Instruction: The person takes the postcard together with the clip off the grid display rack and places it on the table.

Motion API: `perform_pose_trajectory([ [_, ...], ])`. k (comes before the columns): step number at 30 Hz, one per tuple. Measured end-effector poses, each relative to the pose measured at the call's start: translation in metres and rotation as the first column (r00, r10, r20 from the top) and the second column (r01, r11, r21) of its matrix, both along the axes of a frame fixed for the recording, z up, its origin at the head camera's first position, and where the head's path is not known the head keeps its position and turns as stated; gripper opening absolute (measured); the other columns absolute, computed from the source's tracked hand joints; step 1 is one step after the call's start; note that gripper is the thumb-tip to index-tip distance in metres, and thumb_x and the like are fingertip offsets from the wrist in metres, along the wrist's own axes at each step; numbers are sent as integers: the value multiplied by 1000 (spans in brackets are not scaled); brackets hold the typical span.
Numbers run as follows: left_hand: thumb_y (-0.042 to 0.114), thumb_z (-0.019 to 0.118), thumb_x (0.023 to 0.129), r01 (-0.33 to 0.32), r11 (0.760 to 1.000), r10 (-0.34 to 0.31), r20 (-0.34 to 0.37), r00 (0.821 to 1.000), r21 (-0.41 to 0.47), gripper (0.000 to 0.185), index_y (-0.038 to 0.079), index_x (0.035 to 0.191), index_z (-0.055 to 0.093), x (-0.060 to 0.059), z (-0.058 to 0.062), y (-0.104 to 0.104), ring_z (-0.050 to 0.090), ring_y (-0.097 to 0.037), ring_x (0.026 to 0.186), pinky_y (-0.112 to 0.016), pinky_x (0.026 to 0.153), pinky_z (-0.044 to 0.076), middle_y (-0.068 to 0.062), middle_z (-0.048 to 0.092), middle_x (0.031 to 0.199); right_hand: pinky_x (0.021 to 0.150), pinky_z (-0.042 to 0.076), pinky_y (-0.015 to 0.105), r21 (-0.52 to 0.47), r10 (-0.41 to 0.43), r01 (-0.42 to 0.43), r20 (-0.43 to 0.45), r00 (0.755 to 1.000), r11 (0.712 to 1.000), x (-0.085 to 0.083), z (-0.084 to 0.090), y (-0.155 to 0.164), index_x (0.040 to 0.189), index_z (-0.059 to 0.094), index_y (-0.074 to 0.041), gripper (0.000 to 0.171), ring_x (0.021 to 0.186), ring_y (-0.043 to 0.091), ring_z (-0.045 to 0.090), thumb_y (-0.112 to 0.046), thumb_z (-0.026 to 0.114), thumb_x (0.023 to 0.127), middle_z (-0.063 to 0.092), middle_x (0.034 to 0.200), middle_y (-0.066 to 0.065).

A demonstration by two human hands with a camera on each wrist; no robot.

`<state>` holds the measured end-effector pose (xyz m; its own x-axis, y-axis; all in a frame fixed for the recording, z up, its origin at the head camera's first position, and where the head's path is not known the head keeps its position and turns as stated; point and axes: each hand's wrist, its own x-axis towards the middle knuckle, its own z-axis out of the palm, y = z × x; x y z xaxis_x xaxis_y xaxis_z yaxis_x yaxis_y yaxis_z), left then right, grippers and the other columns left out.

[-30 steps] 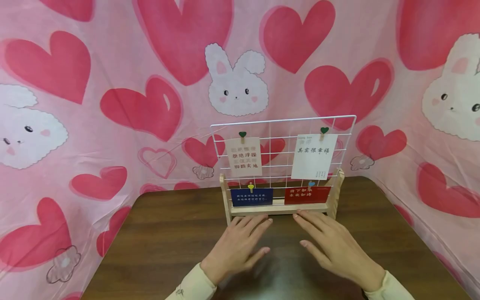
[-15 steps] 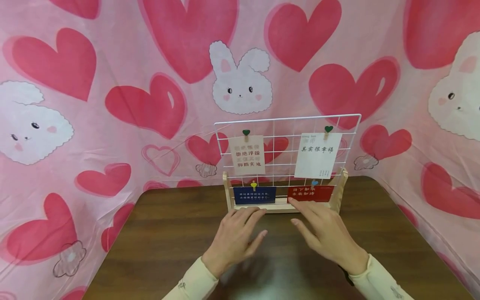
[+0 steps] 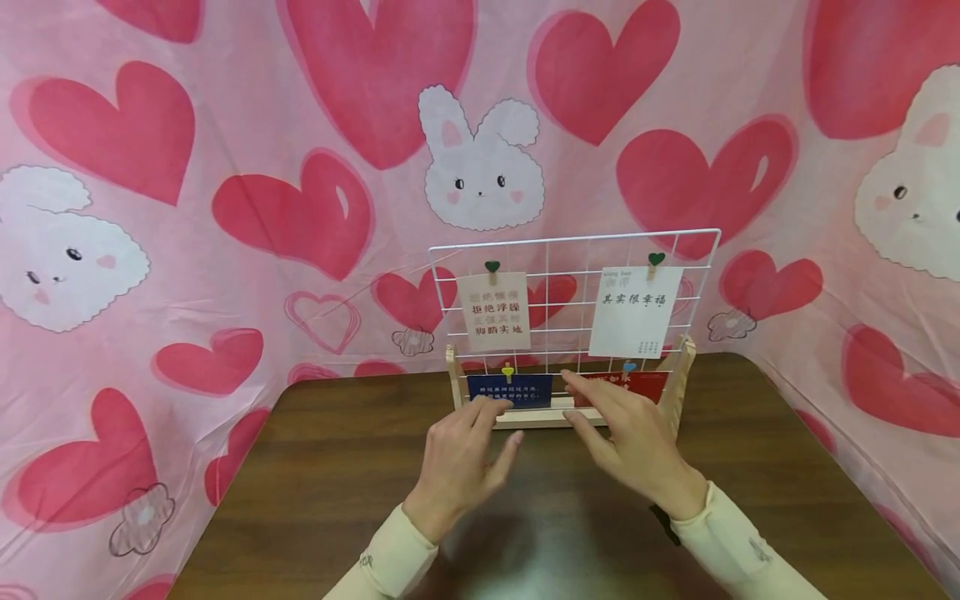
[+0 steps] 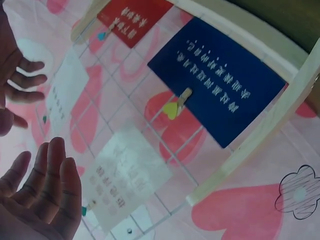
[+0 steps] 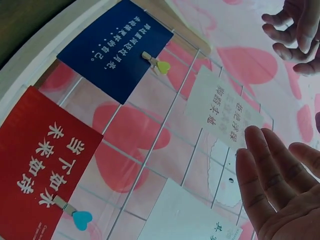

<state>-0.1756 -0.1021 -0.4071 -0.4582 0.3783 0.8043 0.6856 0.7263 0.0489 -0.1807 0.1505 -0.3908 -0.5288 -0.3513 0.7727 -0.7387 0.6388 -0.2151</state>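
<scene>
A white wire grid rack [image 3: 547, 333] in a wooden base [image 3: 543, 419] stands on the table. Four cards are out of the hands: a blue card [image 4: 217, 82] hangs low left by a yellow heart clip [image 4: 172, 110], a red card [image 5: 45, 165] low right by a blue heart clip [image 5: 81, 220]. Above hang a cream card [image 3: 495, 312] and a white card [image 3: 637, 312], each under a green heart clip. My left hand [image 3: 457, 458] hovers before the blue card, fingers loosely bent, holding nothing. My right hand [image 3: 630, 433] is before the red card, partly hiding it, also holding nothing.
The brown wooden table [image 3: 337, 483] extends around the rack. A pink cloth [image 3: 300, 108] with hearts and rabbits hangs behind and at both sides. The wooden base's right upright [image 3: 678, 383] rises beside the red card.
Both hands have risen a little toward the rack. The right hand has also moved left and now covers part of the red card. The cards and rack stay in place.
</scene>
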Motion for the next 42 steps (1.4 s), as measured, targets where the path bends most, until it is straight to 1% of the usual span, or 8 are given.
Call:
perform_pose_trajectory([
  [2,29,81,86,-9,999,8,26,1000,31,38,10,116,67,0,3,0,69,-11,73,-24,63,58,0,72,95,81,63,41,-6,9,-9,13,1000,1000,-1,3,-2,139,65,-8,59,94,20,78,-11,83,82,80,110,6],
  [8,27,83,86,-35,990,26,67,997,139,38,9,114,65,-3,16,3,68,-14,73,-25,63,58,-2,69,93,80,64,44,-22,28,-27,27,999,999,-7,6,-6,142,63,-8,62,93,21,78,-10,83,84,80,110,8],
  [16,27,83,86,-83,971,75,46,996,224,41,7,116,64,-14,28,0,70,-18,79,-31,66,61,-5,71,97,65,61,32,-68,69,-69,3,998,995,-20,14,-8,138,64,-4,46,76,16,71,-26,71,99,79,102,9],
  [20,29,82,86,-100,967,90,53,995,234,41,7,115,64,-19,29,-3,71,-19,81,-33,68,61,-6,72,97,61,58,29,-60,49,-50,-25,998,997,-27,20,-11,138,63,-2,52,71,15,67,-11,80,89,78,99,10],
  [23,29,82,86,-110,963,98,62,993,246,41,6,115,64,-23,28,-4,73,-19,82,-34,69,61,-6,72,98,65,61,33,-57,46,-47,-23,999,997,-31,26,-14,138,63,-2,58,76,17,71,-5,82,83,78,99,10],
  [29,31,82,87,-135,958,118,81,990,255,45,7,120,62,-29,27,-4,75,-21,82,-34,70,62,-8,74,104,71,64,40,-62,60,-62,-33,998,996,-41,37,-18,136,64,-1,53,82,23,78,-8,81,86,79,100,13],
  [38,28,81,89,-167,938,128,145,981,304,43,7,121,62,-34,25,-4,74,-24,78,-35,67,63,-12,76,110,57,58,32,-77,63,-64,-19,998,995,-55,54,-30,137,65,-4,50,68,18,68,-11,79,89,76,108,13],
  [42,27,82,89,-185,928,140,158,977,323,44,7,123,62,-37,25,-5,75,-25,80,-37,70,64,-12,77,112,59,59,34,-88,53,-55,-22,998,995,-60,62,-36,135,65,-3,46,75,21,72,-13,78,92,75,111,14],
])
